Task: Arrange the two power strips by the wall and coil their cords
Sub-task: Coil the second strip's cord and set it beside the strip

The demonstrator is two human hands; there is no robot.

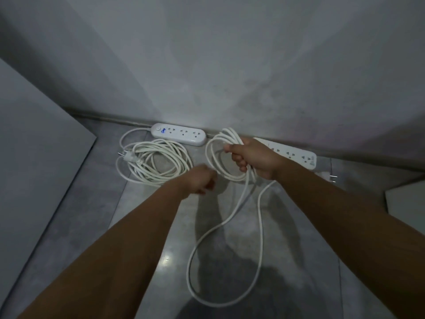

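Mid-coil on the second cord [212, 157]. My right hand [255, 157] is clenched round the gathered loops, just in front of the right strip [296, 155], which lies along the wall [230, 77]. Left hand [202, 181] is blurred, fingers curled beside the loops; can't tell if it has cord. Left strip [178, 134] is at the wall, its cord [161, 142] coiled on the floor [80, 203] beside it. Next, I reckon: draw in the slack loop [261, 231], add turns, set the bundle down. Plug [326, 175] lies off right and may snag.
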